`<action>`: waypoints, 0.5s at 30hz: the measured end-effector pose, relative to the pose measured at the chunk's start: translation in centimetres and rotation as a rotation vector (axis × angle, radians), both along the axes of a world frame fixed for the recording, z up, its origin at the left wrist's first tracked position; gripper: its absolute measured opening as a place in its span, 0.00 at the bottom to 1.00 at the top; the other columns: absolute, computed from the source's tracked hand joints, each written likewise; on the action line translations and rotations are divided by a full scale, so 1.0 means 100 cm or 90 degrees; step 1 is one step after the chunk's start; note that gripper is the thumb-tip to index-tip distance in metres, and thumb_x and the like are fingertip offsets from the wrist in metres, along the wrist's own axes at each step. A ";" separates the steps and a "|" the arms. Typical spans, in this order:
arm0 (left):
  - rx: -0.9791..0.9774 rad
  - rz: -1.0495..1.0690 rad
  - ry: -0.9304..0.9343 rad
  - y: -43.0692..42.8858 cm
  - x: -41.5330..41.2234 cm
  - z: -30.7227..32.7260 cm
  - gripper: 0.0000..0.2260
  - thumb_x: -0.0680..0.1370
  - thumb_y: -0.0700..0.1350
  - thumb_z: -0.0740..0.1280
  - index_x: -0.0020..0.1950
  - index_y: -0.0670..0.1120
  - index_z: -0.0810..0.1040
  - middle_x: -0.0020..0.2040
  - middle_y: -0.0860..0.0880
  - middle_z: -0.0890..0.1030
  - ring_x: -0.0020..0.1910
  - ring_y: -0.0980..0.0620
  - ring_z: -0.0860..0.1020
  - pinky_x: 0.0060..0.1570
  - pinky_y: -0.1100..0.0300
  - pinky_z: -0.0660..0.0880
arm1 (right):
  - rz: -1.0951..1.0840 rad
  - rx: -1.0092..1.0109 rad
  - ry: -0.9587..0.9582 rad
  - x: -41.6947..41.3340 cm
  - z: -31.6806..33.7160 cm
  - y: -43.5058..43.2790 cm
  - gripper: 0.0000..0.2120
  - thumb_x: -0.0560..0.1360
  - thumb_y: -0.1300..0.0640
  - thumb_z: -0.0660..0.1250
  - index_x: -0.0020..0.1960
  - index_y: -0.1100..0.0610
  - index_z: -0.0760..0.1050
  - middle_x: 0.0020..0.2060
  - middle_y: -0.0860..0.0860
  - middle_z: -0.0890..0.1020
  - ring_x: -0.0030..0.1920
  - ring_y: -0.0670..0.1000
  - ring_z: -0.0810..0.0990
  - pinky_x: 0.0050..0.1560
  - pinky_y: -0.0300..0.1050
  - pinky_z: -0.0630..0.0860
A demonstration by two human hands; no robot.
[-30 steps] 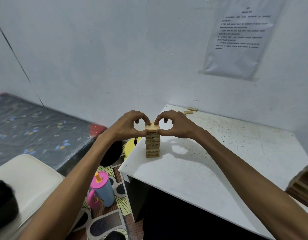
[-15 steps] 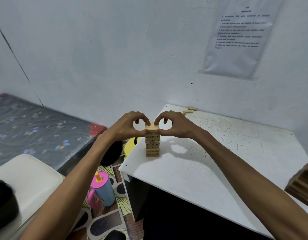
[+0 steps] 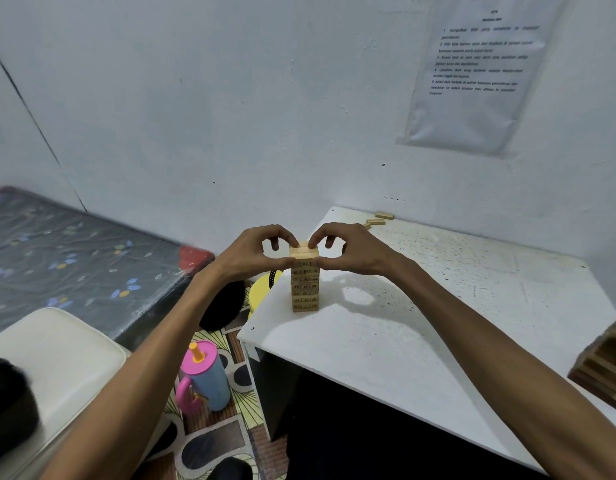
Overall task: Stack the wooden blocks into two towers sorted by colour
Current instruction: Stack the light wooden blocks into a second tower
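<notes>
Pale wood, smooth and light yellow, makes the tower (image 3: 305,289) that we see upright near the front-left corner of the white desk (image 3: 438,306). It is narrow and straight, built of flat layers. The short ends of the blocks face us and carry small black printed numbers, too small for us to read with certainty. The top layer (image 3: 303,251) shows a plain long side with fine grain.

Our left hand (image 3: 254,254) pinches this top layer from the left, and our right hand (image 3: 355,252) pinches it from the right. On each hand the thumb presses the front lower edge and the curled fingers (image 3: 286,233) reach over to the top, so each hand forms a round ring.

The desk has a matte painted surface with many small dark specks and a sharp square corner. Two loose blocks (image 3: 380,218) of the same pale wood lie flat at the far edge, close to the wall. At the right border a darker brown stack (image 3: 604,368) of wooden slats is cut off by the view and blurred.

A thin paper sheet (image 3: 473,74) with printed lines hangs on the rough white wall. On the floor stands a glossy plastic cup (image 3: 204,375), blue with a pink lid and handle.
</notes>
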State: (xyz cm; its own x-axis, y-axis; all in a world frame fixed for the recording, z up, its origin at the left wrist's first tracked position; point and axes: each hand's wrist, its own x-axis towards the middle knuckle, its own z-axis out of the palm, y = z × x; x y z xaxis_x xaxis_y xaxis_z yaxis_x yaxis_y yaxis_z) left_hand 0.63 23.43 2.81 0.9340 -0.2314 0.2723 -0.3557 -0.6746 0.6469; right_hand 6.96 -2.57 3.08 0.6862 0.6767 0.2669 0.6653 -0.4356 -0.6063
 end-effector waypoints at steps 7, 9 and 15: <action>-0.010 0.007 -0.002 0.000 -0.001 -0.004 0.14 0.73 0.49 0.80 0.56 0.56 0.83 0.54 0.55 0.83 0.52 0.55 0.77 0.43 0.71 0.69 | 0.004 -0.004 0.004 0.003 -0.004 0.000 0.15 0.73 0.48 0.78 0.58 0.44 0.79 0.56 0.36 0.82 0.55 0.44 0.78 0.47 0.41 0.73; -0.008 0.007 -0.005 0.001 -0.001 -0.004 0.14 0.73 0.49 0.80 0.56 0.56 0.83 0.54 0.55 0.83 0.52 0.55 0.77 0.43 0.71 0.69 | 0.004 -0.009 0.006 0.003 -0.004 0.001 0.17 0.73 0.47 0.78 0.59 0.43 0.78 0.56 0.38 0.82 0.55 0.44 0.79 0.47 0.42 0.74; -0.020 0.008 -0.010 0.002 0.000 -0.005 0.13 0.73 0.47 0.80 0.55 0.53 0.84 0.54 0.57 0.84 0.51 0.56 0.77 0.42 0.73 0.67 | -0.015 0.000 0.029 0.003 -0.003 -0.001 0.24 0.72 0.46 0.79 0.65 0.43 0.74 0.55 0.39 0.83 0.56 0.44 0.79 0.50 0.46 0.78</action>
State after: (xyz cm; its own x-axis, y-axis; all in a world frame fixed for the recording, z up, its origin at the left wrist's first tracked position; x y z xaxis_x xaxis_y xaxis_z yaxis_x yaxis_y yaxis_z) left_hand 0.63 23.62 2.34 0.9324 -0.2108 0.2935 -0.3574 -0.6582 0.6626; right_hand 7.26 -2.66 2.75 0.7136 0.6598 0.2352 0.6263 -0.4506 -0.6362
